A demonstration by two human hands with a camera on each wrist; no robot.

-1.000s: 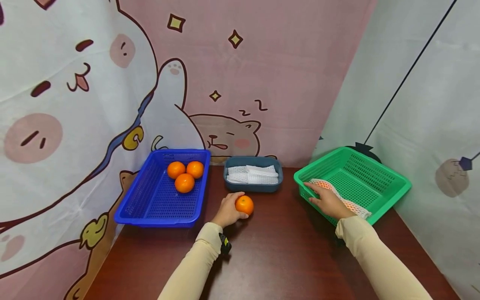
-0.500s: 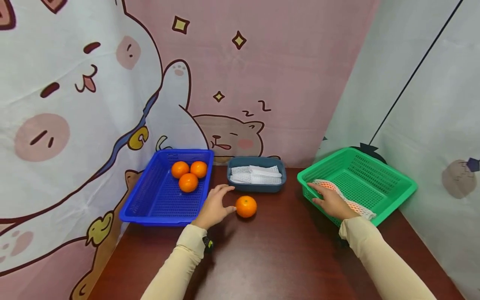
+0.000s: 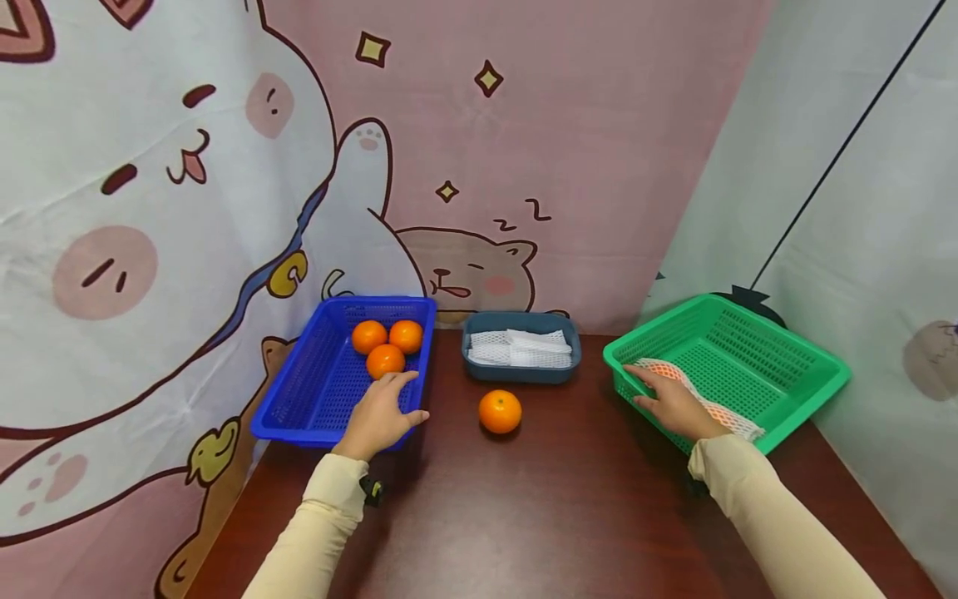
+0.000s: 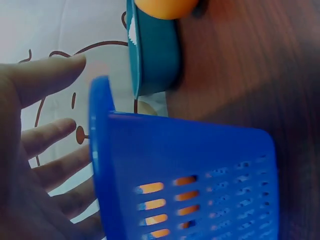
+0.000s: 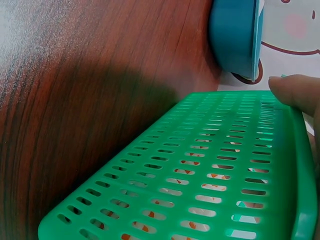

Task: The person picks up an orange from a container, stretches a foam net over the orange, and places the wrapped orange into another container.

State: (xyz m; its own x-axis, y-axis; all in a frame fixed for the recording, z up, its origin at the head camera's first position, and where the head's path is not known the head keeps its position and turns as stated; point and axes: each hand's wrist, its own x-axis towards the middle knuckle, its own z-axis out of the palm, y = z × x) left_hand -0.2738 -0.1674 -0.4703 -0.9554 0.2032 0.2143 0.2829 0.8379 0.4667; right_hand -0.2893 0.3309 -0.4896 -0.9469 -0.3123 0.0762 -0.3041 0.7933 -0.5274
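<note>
My left hand [image 3: 377,416] hovers over the near right side of the blue basket [image 3: 299,428], fingers spread, holding nothing. Its fingertips are close to the three oranges [image 3: 385,362] in that basket; in the left wrist view the fingers lie beyond the basket's rim [image 4: 100,160]. A single orange [image 3: 500,412] sits on the table, right of the hand. My right hand [image 3: 677,408] is at the left rim of the green basket [image 3: 812,370], thumb and forefinger extended. Beneath it, inside the basket, lie orange fruits in white netting [image 3: 737,422], partly hidden by the hand.
A small dark blue-grey box [image 3: 521,374] with white net sleeves [image 3: 516,348] stands at the back, between the baskets. Behind it hangs a printed cloth backdrop [image 3: 599,166]. The brown table [image 3: 524,516] stretches out in front.
My left hand has let go of the orange on the table and moved left to the blue basket. The right hand keeps its place at the green basket. The head view has turned slightly left.
</note>
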